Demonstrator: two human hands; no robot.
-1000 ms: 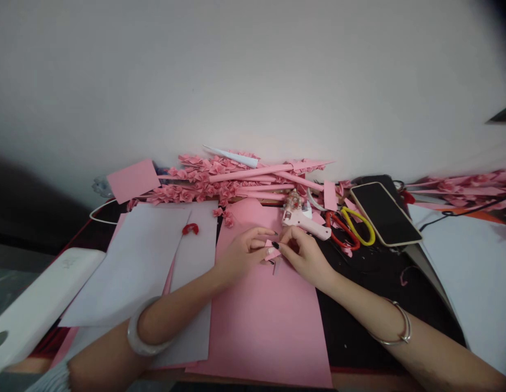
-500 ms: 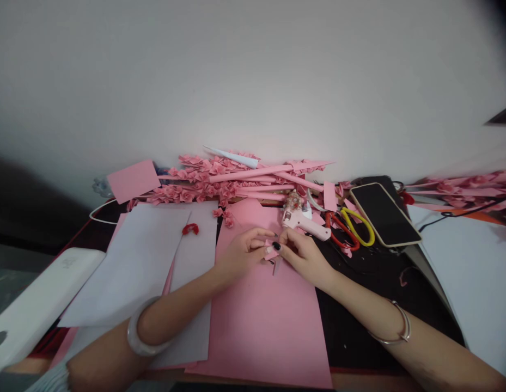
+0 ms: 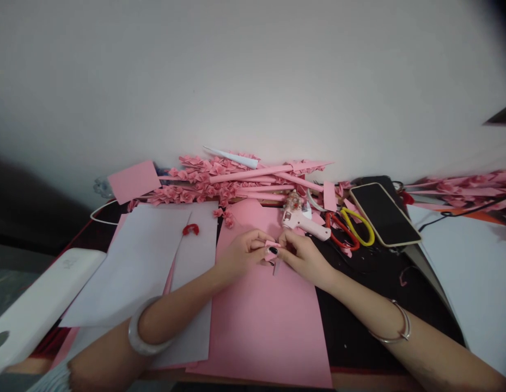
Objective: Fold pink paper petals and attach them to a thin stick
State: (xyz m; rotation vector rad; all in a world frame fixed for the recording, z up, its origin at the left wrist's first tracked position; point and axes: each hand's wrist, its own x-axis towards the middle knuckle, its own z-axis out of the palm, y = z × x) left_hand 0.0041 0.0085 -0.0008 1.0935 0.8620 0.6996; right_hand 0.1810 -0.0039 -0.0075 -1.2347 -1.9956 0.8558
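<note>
Between my fingertips is a small piece of pink paper (image 3: 271, 251), pinched from both sides. My left hand (image 3: 245, 253) grips its left side, thumb toward me. From the right, my right hand (image 3: 302, 253) presses its dark-nailed thumb on the paper. A thin greyish strip (image 3: 276, 267) sticks out below the fingers; what it belongs to is hidden. Both hands are over a large pink paper sheet (image 3: 269, 326). Just beyond my right hand lies a pale pink glue gun (image 3: 305, 222).
Pink paper flower stems (image 3: 203, 177) pile along the wall. Red-handled scissors (image 3: 338, 234), a yellow handle loop (image 3: 365, 234) and a phone (image 3: 385, 214) lie to the right. White sheets (image 3: 130, 261), a red clip-like object (image 3: 191, 229) and a white device (image 3: 44, 305) are at left.
My right thumb has shifted slightly left and down over the pink paper, and the fingers of both hands have closed in around it. Everything else stays put.
</note>
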